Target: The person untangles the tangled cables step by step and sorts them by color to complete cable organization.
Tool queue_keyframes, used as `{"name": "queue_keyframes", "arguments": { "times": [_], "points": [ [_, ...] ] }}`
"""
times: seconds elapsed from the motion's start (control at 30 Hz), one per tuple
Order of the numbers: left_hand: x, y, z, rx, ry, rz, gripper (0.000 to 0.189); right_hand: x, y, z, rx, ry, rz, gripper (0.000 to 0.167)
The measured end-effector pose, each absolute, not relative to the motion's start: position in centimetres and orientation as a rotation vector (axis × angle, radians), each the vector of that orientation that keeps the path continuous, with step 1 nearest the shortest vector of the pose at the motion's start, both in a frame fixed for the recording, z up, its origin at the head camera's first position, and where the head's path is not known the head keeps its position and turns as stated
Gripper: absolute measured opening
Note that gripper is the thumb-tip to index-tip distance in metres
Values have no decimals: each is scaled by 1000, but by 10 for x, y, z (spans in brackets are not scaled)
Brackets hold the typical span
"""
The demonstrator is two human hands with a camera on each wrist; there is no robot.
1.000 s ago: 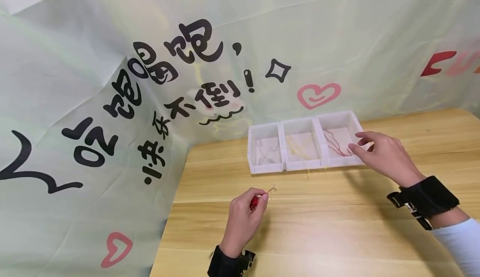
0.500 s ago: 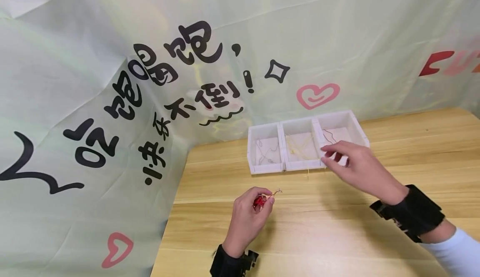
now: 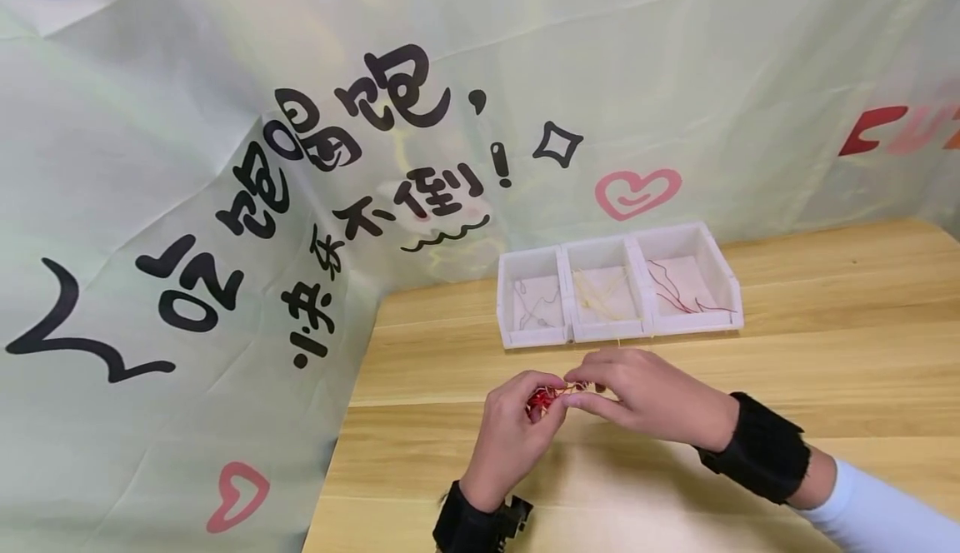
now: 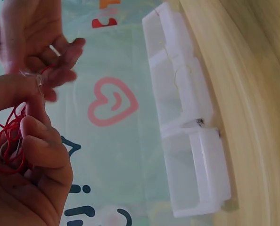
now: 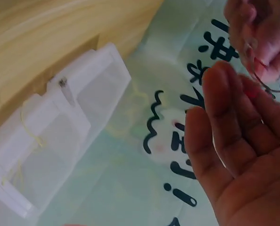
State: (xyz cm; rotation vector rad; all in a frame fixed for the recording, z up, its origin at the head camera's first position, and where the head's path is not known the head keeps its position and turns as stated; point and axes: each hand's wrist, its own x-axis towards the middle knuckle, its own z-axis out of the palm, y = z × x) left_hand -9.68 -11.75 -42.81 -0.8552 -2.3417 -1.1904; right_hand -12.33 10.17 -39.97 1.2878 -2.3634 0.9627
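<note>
In the head view my left hand point(image 3: 516, 436) holds a tangled bundle of red and pale string point(image 3: 542, 401) above the table. Red loops of the same string point(image 4: 9, 141) lie against the palm in the left wrist view. My right hand point(image 3: 652, 401) has come up against the left fingertips, thumb and forefinger pinching the loose ends that stick out of the bundle. Beyond both hands stands a white three-part box point(image 3: 534, 339). Thin greyish string point(image 3: 534, 307) lies in its left compartment, yellow string point(image 3: 600, 293) in the middle one, red string point(image 3: 675, 296) in the right one.
The box sits on a wooden table point(image 3: 825, 353) close to a pale printed cloth point(image 3: 750, 103) that hangs behind and to the left. A yellow end point(image 3: 618, 341) hangs over the box's front edge.
My right hand has left the box's right compartment and moved left and toward me to the bundle. The left hand has shifted slightly right, still holding the string.
</note>
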Motion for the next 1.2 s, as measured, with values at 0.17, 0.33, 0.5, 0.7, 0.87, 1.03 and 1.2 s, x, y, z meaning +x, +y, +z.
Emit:
{"name": "queue_keyframes", "arguments": {
  "times": [0.17,0.33,0.5,0.7,0.87,1.03,1.2],
  "points": [
    [-96,-120,-431,-817,-2313,-1222,5,-128,106,-404,1242,-2343,1021,13],
    [-96,-127,-434,-580,-2217,-1427,6,-129,124,-407,966,-2317,1116,24],
    [-96,-120,-431,-564,-2165,-1613,6,-127,123,-407,892,-2260,1085,19],
    [-96,-101,-425,-722,-2144,-1695,5,-120,94,-409,1168,-2194,1162,26],
    [-97,-95,-425,-790,-2128,-1748,5,-115,80,-414,1218,-2246,1485,19],
    [-98,-107,-424,-679,-2135,-1695,7,-120,87,-414,1138,-2226,1477,17],
    [-99,-130,-420,-501,-2095,-1650,9,-133,111,-407,868,-2192,1486,22]
  ]
}}
